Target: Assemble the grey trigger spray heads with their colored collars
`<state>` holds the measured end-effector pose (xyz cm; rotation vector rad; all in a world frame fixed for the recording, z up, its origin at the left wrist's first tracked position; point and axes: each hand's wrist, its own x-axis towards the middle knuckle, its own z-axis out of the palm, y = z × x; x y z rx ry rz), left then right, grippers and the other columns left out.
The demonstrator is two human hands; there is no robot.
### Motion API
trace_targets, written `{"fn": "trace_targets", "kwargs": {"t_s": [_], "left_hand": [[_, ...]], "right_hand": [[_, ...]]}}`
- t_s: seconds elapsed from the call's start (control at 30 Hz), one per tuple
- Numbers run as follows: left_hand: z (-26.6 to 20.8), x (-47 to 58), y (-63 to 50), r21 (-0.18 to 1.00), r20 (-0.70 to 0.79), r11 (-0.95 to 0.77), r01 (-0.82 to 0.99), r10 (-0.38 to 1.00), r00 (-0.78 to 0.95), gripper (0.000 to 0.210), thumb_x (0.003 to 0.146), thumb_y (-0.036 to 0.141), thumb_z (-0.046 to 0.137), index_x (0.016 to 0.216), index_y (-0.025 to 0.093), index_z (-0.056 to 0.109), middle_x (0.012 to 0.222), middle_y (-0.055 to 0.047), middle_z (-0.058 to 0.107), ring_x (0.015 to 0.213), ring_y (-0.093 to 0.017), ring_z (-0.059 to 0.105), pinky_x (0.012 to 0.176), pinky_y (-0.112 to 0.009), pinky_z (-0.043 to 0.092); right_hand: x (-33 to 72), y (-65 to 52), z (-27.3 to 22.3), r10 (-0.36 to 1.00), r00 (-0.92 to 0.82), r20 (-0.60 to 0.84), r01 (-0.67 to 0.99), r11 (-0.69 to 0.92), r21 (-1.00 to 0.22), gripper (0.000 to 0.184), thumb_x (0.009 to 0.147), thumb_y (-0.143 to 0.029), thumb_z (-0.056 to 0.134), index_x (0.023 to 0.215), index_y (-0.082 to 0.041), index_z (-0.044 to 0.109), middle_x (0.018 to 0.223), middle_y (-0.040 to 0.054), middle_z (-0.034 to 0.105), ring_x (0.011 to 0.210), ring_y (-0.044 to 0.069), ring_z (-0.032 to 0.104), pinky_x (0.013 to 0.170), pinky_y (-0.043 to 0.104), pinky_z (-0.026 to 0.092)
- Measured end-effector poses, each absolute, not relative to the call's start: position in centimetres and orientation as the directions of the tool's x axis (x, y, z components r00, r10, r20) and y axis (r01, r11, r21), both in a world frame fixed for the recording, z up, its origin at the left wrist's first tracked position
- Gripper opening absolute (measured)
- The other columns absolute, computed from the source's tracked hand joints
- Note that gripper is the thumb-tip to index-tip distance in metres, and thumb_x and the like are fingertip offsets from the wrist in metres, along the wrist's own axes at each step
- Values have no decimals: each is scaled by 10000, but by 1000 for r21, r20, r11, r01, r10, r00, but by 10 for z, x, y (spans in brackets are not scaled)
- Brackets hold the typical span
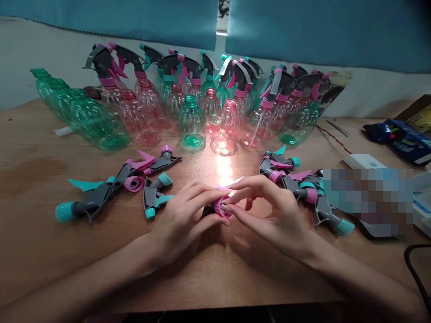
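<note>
Close to the front of the table, my left hand (185,215) is closed around a grey trigger sprayer head with a pink collar (222,207). The collar's open end faces right, towards my other hand. My right hand (272,211) pinches at that opening with thumb and index finger; whatever sits between the fingertips is too small or hidden to name. Most of the sprayer's body is covered by my left fingers. Left of my hands lie loose sprayer heads, one with a teal collar (157,195). More loose sprayer heads (296,186) lie to the right.
Behind stand several clear bottles, such as a green bottle (191,123) and a pink bottle (226,128), some fitted with sprayers. At right are a blurred-out patch (368,202), a white box (365,161), a blue packet (400,139) and a black cable (412,269).
</note>
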<state>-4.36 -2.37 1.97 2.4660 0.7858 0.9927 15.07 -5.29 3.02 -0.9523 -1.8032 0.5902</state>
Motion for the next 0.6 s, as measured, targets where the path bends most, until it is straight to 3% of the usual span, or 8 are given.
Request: {"fn": "trace_targets", "kwargs": {"t_s": [0.23, 0.6], "left_hand": [[21, -42, -18, 448, 450, -775, 446, 626, 637, 260, 853, 231, 636, 1108, 194, 600, 993, -46, 631, 923, -182, 576, 816, -311, 479], [35, -4, -17, 477, 351, -709, 519, 695, 627, 285, 860, 252, 614, 1133, 184, 563, 996, -27, 614, 795, -138, 587, 715, -271, 468]], "right_hand": [[161, -62, 43, 833, -256, 491, 337, 553, -762, 245, 815, -137, 637, 1032, -199, 543, 845, 5, 691, 722, 125, 651, 599, 260, 523], [197, -117, 28, 861, -225, 457, 436, 508, -743, 322, 802, -73, 620, 1074, -223, 534, 849, -6, 675, 697, 114, 625, 586, 244, 519]]}}
